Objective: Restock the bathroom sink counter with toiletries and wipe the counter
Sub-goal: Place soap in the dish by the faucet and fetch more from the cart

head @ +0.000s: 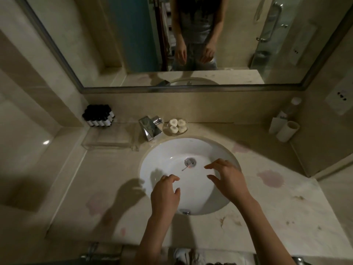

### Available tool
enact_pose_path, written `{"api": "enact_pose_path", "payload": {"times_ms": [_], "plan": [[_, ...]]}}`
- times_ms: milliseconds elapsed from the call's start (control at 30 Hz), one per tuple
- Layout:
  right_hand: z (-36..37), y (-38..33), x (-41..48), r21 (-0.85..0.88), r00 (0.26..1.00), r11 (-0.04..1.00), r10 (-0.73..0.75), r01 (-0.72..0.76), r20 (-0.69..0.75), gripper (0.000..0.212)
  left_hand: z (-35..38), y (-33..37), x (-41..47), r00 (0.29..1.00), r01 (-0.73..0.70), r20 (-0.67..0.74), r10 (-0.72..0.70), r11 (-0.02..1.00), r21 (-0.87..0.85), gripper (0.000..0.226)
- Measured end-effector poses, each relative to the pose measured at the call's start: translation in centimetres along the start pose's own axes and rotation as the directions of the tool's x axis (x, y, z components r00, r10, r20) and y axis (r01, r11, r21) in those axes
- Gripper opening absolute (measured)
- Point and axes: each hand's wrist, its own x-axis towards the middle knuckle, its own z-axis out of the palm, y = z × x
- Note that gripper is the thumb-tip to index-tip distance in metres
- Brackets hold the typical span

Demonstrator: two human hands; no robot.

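Stained marble counter (282, 203) seen around white sink (164, 155). Over basin are held left hand (165, 194) and right hand (227, 176) — fingers spread, loosely bent, nothing gripped. Small toiletry bottles (99, 116) clustered at back-left corner, well apart from hands — dark caps, white labels.

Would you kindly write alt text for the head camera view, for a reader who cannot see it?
The left hand and right hand, both empty, hover over a white sink in a stained counter. Behind it stand a tap, a dish of four soaps and, far left, small dark bottles.
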Motion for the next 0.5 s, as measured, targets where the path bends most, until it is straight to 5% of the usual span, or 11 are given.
{"api": "enact_pose_path", "payload": {"times_ms": [500], "plan": [[3.6,-3.2,-1.4,0.049,0.952,0.967,-0.256,0.251,0.169,0.020,0.2,-2.9,-6.4,0.957,0.211,-0.184,-0.224,0.974,-0.086,0.031]]}}
